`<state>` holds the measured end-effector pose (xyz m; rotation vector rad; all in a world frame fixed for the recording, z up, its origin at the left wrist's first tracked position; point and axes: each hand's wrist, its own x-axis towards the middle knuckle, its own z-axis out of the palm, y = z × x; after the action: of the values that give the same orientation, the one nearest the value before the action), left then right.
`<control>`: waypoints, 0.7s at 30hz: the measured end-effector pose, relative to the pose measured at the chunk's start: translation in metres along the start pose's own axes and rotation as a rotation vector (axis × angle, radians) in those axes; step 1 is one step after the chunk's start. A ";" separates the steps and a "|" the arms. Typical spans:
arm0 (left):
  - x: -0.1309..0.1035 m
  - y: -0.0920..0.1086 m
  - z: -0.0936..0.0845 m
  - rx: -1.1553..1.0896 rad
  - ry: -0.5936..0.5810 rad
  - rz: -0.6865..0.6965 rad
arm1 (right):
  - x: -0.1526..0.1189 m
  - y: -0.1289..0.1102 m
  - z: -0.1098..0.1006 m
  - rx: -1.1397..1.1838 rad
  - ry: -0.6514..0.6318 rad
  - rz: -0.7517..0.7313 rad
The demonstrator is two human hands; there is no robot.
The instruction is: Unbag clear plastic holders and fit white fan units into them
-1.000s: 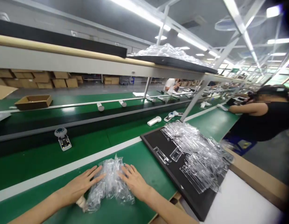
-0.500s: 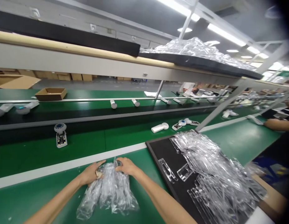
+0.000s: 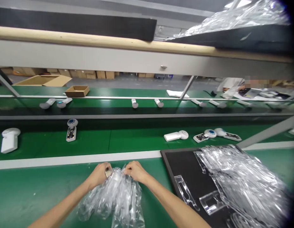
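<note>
Both hands meet at the far end of a crumpled bundle of clear plastic bags (image 3: 115,198) lying on the green tabletop (image 3: 30,190). On the left, the left hand (image 3: 99,174) is curled closed, fingers pinching the top edge of the plastic around a small pale piece that shows at the fingertips; what that piece is cannot be told. Just beside it, the right hand (image 3: 134,171) is likewise closed, gripping the same top edge, knuckles almost touching the other hand. From this pinched end the bundle fans out toward the camera between the two forearms: thin, glossy, see-through film, heavily creased, with white glints along the folds and the green surface visible through it.

Beyond the hands a white stripe (image 3: 66,160) runs across the tabletop, and past it lies the green conveyor belt (image 3: 128,139). Going left to right along that belt lie a white handheld device (image 3: 9,139) at the far left, an open device with a blue round head and exposed circuit board (image 3: 71,129), a closed white device with a round head (image 3: 175,136), and two more open units (image 3: 216,134). To the right of the hands, a flat black tray (image 3: 182,164) rests on the tabletop, carrying a heap of clear moulded plastic inserts (image 3: 239,180).
</note>
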<state>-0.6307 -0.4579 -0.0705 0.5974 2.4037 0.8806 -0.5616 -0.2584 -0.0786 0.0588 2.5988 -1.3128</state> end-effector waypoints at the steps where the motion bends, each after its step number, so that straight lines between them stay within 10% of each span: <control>1: -0.007 0.006 -0.004 0.005 0.009 0.020 | -0.005 -0.004 -0.007 0.009 -0.010 -0.018; 9: -0.083 0.038 -0.037 -0.037 0.073 0.207 | -0.076 -0.068 -0.042 -0.216 0.020 -0.200; 21: -0.137 0.026 -0.093 -0.040 0.395 0.330 | -0.131 -0.124 -0.062 -0.131 0.208 -0.212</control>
<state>-0.5738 -0.5581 0.0508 0.8928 2.6691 1.2854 -0.4622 -0.2744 0.0836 -0.1112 2.9311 -1.2579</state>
